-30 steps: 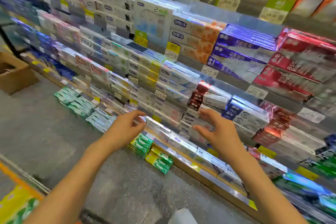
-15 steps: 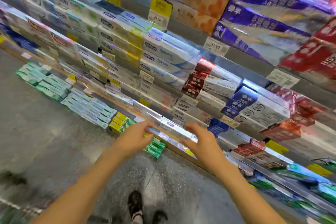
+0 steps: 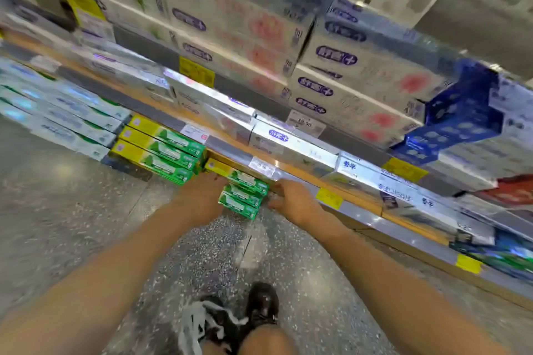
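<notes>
- The green boxes [image 3: 243, 196] lie in a small stack on the floor [image 3: 72, 210], right at the foot of the bottom shelf [image 3: 230, 149], below its white price tag [image 3: 261, 166].
- The left hand [image 3: 202, 199], in front of the bottom shelf, lies over the yellow end of the green boxes. Its fingers [image 3: 215, 181] touch the top box, but blur hides whether they grasp it.
- The right hand [image 3: 295, 202] is at the stack's green end, close under the bottom shelf. Its fingers [image 3: 278, 189] are curled against the boxes, and I cannot tell whether they are grasping or only touching.
- A second stack [image 3: 161, 150] of green-and-yellow boxes sits along the foot of the bottom shelf, further left.
- Pale boxes [image 3: 57, 121] lie beyond it, also along the shelf's foot.
- White boxes [image 3: 288, 141] stand on the bottom shelf, above the hands.
- A yellow tag [image 3: 328, 197] hangs on the shelf's front edge, just right of the right hand.
- A dark shoe [image 3: 262, 304] and a crumpled bag [image 3: 196, 323] are on the floor, well out from the bottom shelf.
</notes>
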{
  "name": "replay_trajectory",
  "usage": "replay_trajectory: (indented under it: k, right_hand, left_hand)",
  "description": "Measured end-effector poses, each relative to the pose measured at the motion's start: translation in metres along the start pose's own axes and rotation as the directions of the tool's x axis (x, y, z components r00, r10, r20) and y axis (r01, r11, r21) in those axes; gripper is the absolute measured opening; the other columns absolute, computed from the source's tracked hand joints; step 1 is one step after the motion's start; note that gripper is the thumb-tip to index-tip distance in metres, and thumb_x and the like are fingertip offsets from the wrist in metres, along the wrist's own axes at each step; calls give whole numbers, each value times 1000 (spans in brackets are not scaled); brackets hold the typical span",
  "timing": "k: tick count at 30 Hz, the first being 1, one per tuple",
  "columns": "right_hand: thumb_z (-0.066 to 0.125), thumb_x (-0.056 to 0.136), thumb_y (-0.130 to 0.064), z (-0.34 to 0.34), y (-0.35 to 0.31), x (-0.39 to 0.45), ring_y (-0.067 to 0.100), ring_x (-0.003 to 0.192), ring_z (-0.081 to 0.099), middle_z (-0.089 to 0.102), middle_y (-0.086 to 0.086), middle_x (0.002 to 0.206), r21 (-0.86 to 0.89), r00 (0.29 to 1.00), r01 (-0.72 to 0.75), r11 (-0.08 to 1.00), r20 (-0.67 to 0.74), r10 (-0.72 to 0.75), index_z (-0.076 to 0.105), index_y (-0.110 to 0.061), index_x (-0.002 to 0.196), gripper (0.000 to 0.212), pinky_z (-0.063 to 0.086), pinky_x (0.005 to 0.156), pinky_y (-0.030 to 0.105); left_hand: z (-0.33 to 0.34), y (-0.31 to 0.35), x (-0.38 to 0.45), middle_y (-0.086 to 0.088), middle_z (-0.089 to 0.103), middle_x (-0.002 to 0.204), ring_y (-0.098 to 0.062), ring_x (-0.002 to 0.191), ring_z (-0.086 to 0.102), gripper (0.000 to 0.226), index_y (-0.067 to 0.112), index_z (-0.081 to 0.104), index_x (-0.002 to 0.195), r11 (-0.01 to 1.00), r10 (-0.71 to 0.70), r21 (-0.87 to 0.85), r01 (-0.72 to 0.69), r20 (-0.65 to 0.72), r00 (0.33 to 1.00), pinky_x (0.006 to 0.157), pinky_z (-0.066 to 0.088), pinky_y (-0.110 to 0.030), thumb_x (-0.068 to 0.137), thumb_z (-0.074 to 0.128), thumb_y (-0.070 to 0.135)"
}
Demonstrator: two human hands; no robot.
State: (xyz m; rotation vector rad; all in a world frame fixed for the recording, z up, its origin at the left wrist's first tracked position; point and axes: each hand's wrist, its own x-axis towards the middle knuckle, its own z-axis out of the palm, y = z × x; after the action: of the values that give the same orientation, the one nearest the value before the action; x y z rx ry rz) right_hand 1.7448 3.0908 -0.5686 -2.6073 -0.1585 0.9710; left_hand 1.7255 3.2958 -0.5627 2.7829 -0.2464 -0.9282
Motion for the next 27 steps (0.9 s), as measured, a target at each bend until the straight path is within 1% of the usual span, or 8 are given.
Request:
replay_trajectory:
  k: [4, 9, 12, 15, 19, 22, 25, 27]
  right_hand:
    - [66, 85, -29, 75, 41, 105, 30, 113, 55, 57, 12, 124, -134, 997, 78, 988, -9, -80, 51, -11, 125, 47, 47, 88, 34]
    - [61, 90, -23, 122, 54, 185, 33, 115, 51, 50, 19, 127, -257, 980, 175, 950, -51, -194, 45, 0, 125, 46, 44, 94, 39]
    - [59, 90, -19, 154, 54, 208, 33, 115, 49, 50, 19, 126, -345, 968, 209, 915, -60, -244, 46, 0, 123, 40, 41, 94, 38]
    - [55, 92, -16, 178, 51, 218, 32, 115, 44, 46, 16, 124, -472, 939, 150, 868, -207, -275, 42, -1, 125, 38, 40, 92, 38]
    - [61, 88, -21, 198, 50, 220, 30, 113, 42, 42, 12, 125, -484, 884, 68, 872, -376, -277, 42, -5, 126, 46, 39, 90, 38]
    - [70, 79, -20, 203, 49, 220, 29, 106, 50, 52, 9, 115, -450, 844, 23, 893, -470, -259, 50, -10, 115, 42, 43, 83, 37]
    - [59, 88, -13, 199, 54, 218, 32, 115, 48, 50, 11, 124, -369, 897, 78, 926, -379, -227, 37, -9, 124, 42, 41, 91, 40]
    - [55, 90, -14, 193, 61, 208, 32, 112, 49, 50, 10, 123, -352, 890, 80, 933, -395, -225, 36, -9, 124, 39, 39, 90, 40]
  left_hand:
    - [94, -15, 91, -7, 39, 139, -26, 128, 39, 59, 17, 33, 141, 975, 48, 212, -61, 67, 997, 92, 43, -38, 90, 59, 28]
    - [149, -39, 182, -7, 44, 126, -26, 119, 44, 57, 15, 35, 134, 937, 105, 347, -34, -187, 977, 87, 44, -39, 84, 61, 23]
    - [168, -55, 213, -6, 41, 129, -25, 123, 41, 57, 15, 36, 131, 927, 110, 373, -34, -185, 976, 92, 42, -41, 83, 63, 28]
    - [178, -64, 226, -6, 38, 131, -25, 124, 39, 54, 14, 37, 130, 925, 144, 375, -54, -217, 966, 92, 41, -43, 83, 62, 25]
    - [185, -65, 226, -9, 32, 136, -28, 124, 34, 56, 15, 33, 134, 868, 186, 495, -23, -283, 941, 92, 34, -38, 84, 58, 24]
    - [188, -60, 227, -9, 34, 135, -29, 124, 34, 53, 15, 32, 133, 867, 146, 498, 29, -310, 939, 98, 31, -37, 85, 55, 17]
    - [184, -55, 230, -5, 44, 129, -25, 121, 41, 44, 16, 36, 128, 887, 164, 462, -6, -302, 939, 101, 30, -35, 87, 52, 13]
    - [181, -50, 228, -3, 45, 127, -24, 119, 42, 43, 16, 36, 127, 897, 198, 439, -48, -303, 932, 100, 31, -33, 87, 53, 13]
